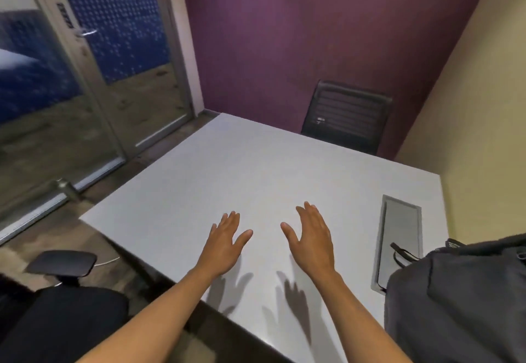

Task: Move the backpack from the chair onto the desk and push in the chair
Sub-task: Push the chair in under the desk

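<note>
We're holding left hand (225, 239) and right hand (311, 234) flat and spread above the desk (242, 169), gripping nothing. Backpack (455, 300) is sitting at the desk's right edge; it's overhanging, so it risks slipping off. Chair (65, 305) isn't pushed in. Count: one backpack, two chairs, second chair (347, 116) opposite.

One desk (256, 169). One backpack (461, 300). Two chairs: near chair (65, 305), far chair (345, 116). Two hands: left hand (225, 244), right hand (311, 237). One cable hatch (400, 237).
</note>
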The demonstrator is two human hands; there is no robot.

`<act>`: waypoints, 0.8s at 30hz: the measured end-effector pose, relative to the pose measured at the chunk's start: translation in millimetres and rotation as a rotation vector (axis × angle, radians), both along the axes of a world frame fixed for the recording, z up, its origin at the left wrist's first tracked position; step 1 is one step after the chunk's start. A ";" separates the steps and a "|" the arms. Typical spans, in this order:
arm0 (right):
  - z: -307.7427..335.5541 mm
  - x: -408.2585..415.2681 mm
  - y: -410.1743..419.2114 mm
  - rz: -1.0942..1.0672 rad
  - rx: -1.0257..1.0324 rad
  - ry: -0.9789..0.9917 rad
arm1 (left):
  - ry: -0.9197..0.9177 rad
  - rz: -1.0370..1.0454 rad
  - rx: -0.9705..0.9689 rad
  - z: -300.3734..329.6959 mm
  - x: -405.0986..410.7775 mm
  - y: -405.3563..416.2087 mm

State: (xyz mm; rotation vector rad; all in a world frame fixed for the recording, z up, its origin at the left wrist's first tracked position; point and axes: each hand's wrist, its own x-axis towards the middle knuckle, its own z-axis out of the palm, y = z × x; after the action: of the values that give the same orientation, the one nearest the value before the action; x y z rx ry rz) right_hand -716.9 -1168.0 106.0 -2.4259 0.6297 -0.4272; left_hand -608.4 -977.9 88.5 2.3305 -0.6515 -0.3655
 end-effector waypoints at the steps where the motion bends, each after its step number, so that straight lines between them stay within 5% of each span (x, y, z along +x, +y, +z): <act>1: -1.7 6.6 7.5 0.033 -0.005 0.004 | 0.003 0.037 0.010 -1.0 -1.2 14.7; 24: -0.8 64.0 353.7 0.778 -0.096 0.012 | -0.045 0.839 -0.010 -22.6 -116.3 409.9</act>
State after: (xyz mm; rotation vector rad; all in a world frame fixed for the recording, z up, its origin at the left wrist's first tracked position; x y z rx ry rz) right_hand -652.9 -814.3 105.2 -2.5271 -0.3543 -0.1121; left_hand -724.6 -568.0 66.0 2.3670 0.3286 0.0800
